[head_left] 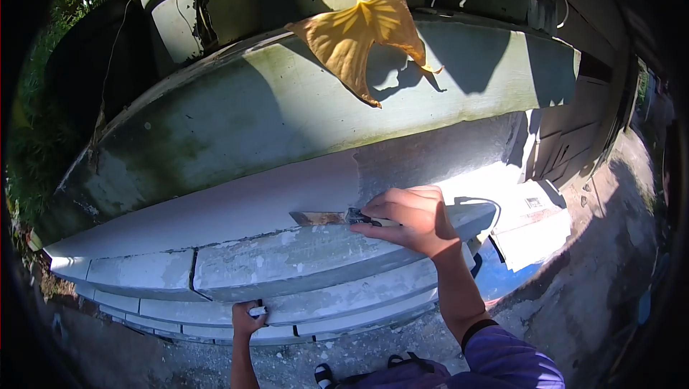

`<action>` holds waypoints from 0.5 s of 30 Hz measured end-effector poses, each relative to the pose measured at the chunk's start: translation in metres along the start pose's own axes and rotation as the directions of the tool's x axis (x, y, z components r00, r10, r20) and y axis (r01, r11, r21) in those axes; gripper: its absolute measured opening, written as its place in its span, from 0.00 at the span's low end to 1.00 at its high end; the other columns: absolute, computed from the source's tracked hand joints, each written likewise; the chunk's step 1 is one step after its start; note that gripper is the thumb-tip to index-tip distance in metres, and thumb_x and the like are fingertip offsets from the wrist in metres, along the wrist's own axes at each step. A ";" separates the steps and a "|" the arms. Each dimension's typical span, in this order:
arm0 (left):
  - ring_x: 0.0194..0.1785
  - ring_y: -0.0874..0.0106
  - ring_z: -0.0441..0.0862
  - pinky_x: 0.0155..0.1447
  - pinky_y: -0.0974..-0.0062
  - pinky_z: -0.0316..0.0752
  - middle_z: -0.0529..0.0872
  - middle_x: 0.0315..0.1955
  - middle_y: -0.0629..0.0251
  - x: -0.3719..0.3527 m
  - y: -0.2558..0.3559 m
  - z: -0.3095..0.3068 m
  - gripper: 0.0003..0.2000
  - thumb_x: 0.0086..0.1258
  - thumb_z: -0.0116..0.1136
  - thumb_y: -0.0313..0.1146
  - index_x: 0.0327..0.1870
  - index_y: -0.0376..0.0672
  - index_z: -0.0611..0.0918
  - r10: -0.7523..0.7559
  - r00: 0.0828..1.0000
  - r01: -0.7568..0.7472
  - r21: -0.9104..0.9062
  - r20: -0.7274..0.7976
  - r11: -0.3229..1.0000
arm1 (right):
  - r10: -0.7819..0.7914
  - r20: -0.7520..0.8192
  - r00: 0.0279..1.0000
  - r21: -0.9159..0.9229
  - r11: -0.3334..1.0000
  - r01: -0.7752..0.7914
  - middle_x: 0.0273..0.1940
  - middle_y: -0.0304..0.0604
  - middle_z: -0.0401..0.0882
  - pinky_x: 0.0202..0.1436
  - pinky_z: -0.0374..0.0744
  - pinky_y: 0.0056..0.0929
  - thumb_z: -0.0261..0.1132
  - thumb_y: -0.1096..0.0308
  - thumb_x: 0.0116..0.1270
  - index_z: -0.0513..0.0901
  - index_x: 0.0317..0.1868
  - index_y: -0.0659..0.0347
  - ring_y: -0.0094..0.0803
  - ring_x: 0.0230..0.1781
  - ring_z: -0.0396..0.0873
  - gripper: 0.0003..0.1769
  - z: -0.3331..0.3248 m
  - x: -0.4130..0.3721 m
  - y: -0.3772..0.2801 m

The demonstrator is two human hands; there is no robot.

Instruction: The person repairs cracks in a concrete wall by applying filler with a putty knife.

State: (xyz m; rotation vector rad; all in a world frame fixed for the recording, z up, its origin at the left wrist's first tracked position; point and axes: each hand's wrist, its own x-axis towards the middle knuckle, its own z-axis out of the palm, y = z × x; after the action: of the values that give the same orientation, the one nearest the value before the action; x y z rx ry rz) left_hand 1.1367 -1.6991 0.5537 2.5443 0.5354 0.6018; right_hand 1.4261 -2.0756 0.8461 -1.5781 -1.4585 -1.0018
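Observation:
My right hand (416, 218) grips a scraper (321, 218), its flat, stained blade pointing left. The blade lies along the seam where the smooth white wall (287, 191) meets the top of a patchy white-grey ledge (301, 256). Lower down and to the left, my left hand (245, 319) is closed around a small white object (257, 311) by the lower steps of the ledge. Fingers cover most of that object, and I cannot tell its kind. A bare grey patch (430, 152) of wall shows beyond my right hand.
Overhead juts a mossy pale-green slab (215, 120), with a dried yellow leaf (362, 26) hanging in front of it. Right of the ledge lie white printed sheets (531, 224) over something blue (499, 274). My sandalled foot (324, 373) stands on the rough concrete ground (552, 324).

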 end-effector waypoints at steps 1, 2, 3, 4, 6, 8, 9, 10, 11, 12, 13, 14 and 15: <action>0.27 0.52 0.84 0.35 0.62 0.76 0.84 0.20 0.54 0.001 0.000 0.002 0.10 0.45 0.69 0.38 0.21 0.41 0.82 0.032 0.998 -0.031 0.018 -0.049 0.999 | -0.016 -0.046 0.999 -0.061 0.998 0.013 0.30 0.34 0.88 0.28 0.81 0.22 0.86 0.64 0.43 0.88 0.29 0.55 0.26 0.28 0.87 0.16 -0.007 -0.004 -0.009; 0.26 0.52 0.83 0.35 0.62 0.76 0.83 0.19 0.55 0.004 0.000 0.004 0.10 0.46 0.69 0.38 0.20 0.41 0.82 0.086 0.992 -0.088 -0.012 -0.091 0.996 | -0.041 -0.087 0.995 -0.122 0.992 0.031 0.30 0.34 0.88 0.28 0.82 0.22 0.86 0.64 0.43 0.88 0.29 0.55 0.26 0.29 0.88 0.15 -0.015 -0.006 -0.016; 0.26 0.52 0.83 0.34 0.62 0.76 0.83 0.19 0.55 0.003 0.000 0.004 0.10 0.46 0.69 0.38 0.20 0.41 0.82 0.127 0.983 -0.134 -0.043 -0.129 0.990 | -0.020 -0.147 0.989 -0.127 0.992 0.001 0.30 0.34 0.88 0.29 0.82 0.22 0.86 0.65 0.43 0.88 0.29 0.55 0.27 0.29 0.88 0.15 -0.023 -0.008 -0.022; 0.26 0.52 0.83 0.34 0.61 0.76 0.83 0.19 0.55 0.002 0.001 0.004 0.11 0.46 0.69 0.38 0.20 0.41 0.82 0.129 0.984 -0.134 -0.037 -0.120 0.990 | 0.005 -0.203 0.979 -0.126 0.992 -0.031 0.30 0.34 0.88 0.29 0.83 0.23 0.86 0.65 0.42 0.88 0.29 0.56 0.27 0.29 0.88 0.15 -0.033 -0.012 -0.028; 0.26 0.52 0.83 0.35 0.61 0.76 0.84 0.20 0.55 0.003 0.001 0.000 0.11 0.46 0.69 0.39 0.21 0.41 0.83 0.130 0.987 -0.134 -0.026 -0.098 0.991 | -0.004 -0.240 0.971 -0.152 0.988 -0.034 0.30 0.35 0.88 0.31 0.84 0.24 0.87 0.65 0.39 0.87 0.28 0.56 0.29 0.30 0.88 0.17 -0.050 -0.018 -0.025; 0.27 0.51 0.83 0.36 0.61 0.77 0.84 0.20 0.54 0.003 0.006 -0.005 0.10 0.45 0.69 0.38 0.21 0.41 0.83 0.076 0.995 -0.079 -0.050 -0.060 0.996 | -0.068 -0.193 0.979 -0.212 0.977 0.026 0.29 0.38 0.88 0.32 0.85 0.27 0.88 0.63 0.34 0.86 0.27 0.57 0.30 0.30 0.88 0.21 -0.072 -0.024 -0.014; 0.27 0.51 0.84 0.36 0.61 0.77 0.84 0.20 0.54 0.002 0.008 -0.005 0.10 0.45 0.69 0.38 0.21 0.41 0.83 0.047 0.998 -0.049 -0.064 -0.040 0.997 | -0.156 -0.095 0.983 -0.314 0.942 0.119 0.29 0.41 0.88 0.34 0.85 0.28 0.89 0.65 0.33 0.86 0.28 0.59 0.32 0.31 0.89 0.22 -0.086 -0.025 -0.011; 0.27 0.51 0.84 0.36 0.61 0.77 0.84 0.20 0.55 0.001 0.008 -0.004 0.10 0.45 0.69 0.38 0.22 0.41 0.84 0.064 0.996 -0.067 -0.052 -0.058 0.996 | -0.023 -0.143 0.989 -0.317 0.948 -0.024 0.29 0.41 0.88 0.34 0.85 0.28 0.89 0.65 0.32 0.86 0.27 0.59 0.33 0.30 0.89 0.22 -0.087 -0.029 -0.006; 0.27 0.51 0.84 0.36 0.62 0.78 0.84 0.20 0.55 0.000 0.006 -0.002 0.10 0.44 0.69 0.38 0.22 0.41 0.84 0.081 0.994 -0.084 -0.038 -0.076 0.996 | 0.109 -0.192 0.975 -0.314 0.935 -0.167 0.28 0.41 0.88 0.34 0.85 0.28 0.89 0.65 0.31 0.86 0.27 0.60 0.34 0.29 0.88 0.22 -0.085 -0.031 -0.001; 0.27 0.51 0.84 0.36 0.63 0.78 0.85 0.20 0.55 0.001 0.003 -0.001 0.10 0.44 0.69 0.37 0.23 0.41 0.85 0.101 0.990 -0.104 -0.023 -0.096 0.994 | 0.097 -0.181 0.979 -0.276 0.950 -0.145 0.28 0.42 0.88 0.34 0.85 0.28 0.88 0.66 0.31 0.86 0.26 0.60 0.34 0.29 0.88 0.22 -0.079 -0.031 0.006; 0.28 0.52 0.84 0.37 0.63 0.78 0.85 0.21 0.55 0.002 -0.002 0.000 0.10 0.44 0.69 0.37 0.23 0.41 0.85 0.121 0.987 -0.124 -0.021 -0.101 0.992 | 0.086 -0.170 0.982 -0.237 0.963 -0.126 0.28 0.42 0.88 0.34 0.84 0.27 0.88 0.66 0.31 0.86 0.26 0.60 0.34 0.29 0.88 0.22 -0.071 -0.026 0.013; 0.28 0.52 0.85 0.37 0.63 0.79 0.85 0.21 0.55 0.003 -0.008 0.001 0.10 0.44 0.69 0.38 0.23 0.42 0.86 0.141 0.984 -0.143 -0.020 -0.105 0.989 | 0.076 -0.158 0.985 -0.196 0.975 -0.107 0.28 0.42 0.88 0.34 0.84 0.27 0.88 0.66 0.30 0.86 0.26 0.61 0.35 0.28 0.88 0.22 -0.068 -0.024 0.016; 0.28 0.52 0.85 0.38 0.64 0.79 0.86 0.21 0.55 0.001 -0.012 0.006 0.10 0.44 0.69 0.38 0.24 0.42 0.86 0.156 0.981 -0.159 -0.020 -0.113 0.987 | 0.099 -0.156 0.983 -0.226 0.965 -0.133 0.28 0.42 0.88 0.34 0.84 0.27 0.88 0.66 0.31 0.87 0.26 0.61 0.35 0.28 0.88 0.21 -0.070 -0.024 0.016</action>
State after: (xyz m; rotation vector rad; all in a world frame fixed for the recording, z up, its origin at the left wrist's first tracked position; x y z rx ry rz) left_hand 1.1371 -1.6914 0.5434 2.5532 0.3614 0.8065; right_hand 1.4369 -2.1503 0.8526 -1.6983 -1.1688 -1.2284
